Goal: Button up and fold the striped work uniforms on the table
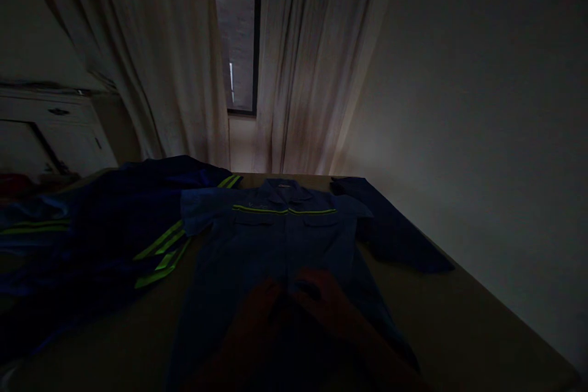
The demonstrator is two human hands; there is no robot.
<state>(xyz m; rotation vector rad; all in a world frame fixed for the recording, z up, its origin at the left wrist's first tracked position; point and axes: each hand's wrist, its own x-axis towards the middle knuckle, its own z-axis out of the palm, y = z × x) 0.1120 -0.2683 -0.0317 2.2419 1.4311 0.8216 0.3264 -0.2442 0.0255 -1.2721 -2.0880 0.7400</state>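
A dark blue work shirt with yellow-green reflective stripes lies flat, front up, on a table, collar toward the curtains. Both my hands rest on its lower front in very dim light. My left hand lies left of the button line. My right hand sits just right of it, fingers curled at the cloth near the middle. The two hands nearly meet at the shirt's centre. Their fingers are too dark to read clearly.
A heap of more blue garments with reflective stripes covers the table's left side. Pale curtains and a window stand behind the table. A white cabinet is at the far left, a bare wall on the right.
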